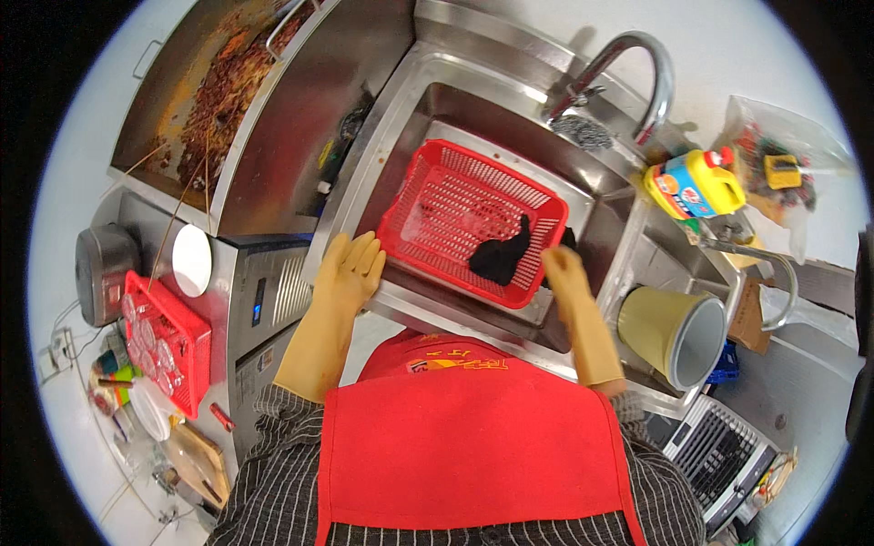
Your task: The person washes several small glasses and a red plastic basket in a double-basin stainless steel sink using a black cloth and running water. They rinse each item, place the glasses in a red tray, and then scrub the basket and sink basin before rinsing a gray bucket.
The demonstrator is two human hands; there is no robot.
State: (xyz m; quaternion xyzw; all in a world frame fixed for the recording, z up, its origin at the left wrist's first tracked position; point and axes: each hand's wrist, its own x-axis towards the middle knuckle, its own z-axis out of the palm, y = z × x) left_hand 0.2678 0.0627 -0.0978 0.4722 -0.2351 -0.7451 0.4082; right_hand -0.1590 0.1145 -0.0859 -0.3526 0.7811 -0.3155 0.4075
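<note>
A red plastic basket (471, 205) with slotted walls sits tilted in a stainless steel sink (601, 225). A crumpled black cloth (502, 256) lies inside it, towards the right. My left hand (349, 273), in a yellow rubber glove, is palm up with fingers spread at the sink's front left edge, beside the basket's corner, holding nothing. Also gloved, my right hand (568, 273) has its fingers curled by the basket's right rim. Another black piece (568, 239) shows behind those fingers; whether they grip it is hidden.
A chrome faucet (659, 75) arches over the sink's back, near a steel wool scrubber (584, 132). On the right are a yellow detergent bottle (693, 184) and a beige bucket (672, 334) in a smaller basin. To the left, a red basket (198, 334) of glasses stands near a white plate (192, 260).
</note>
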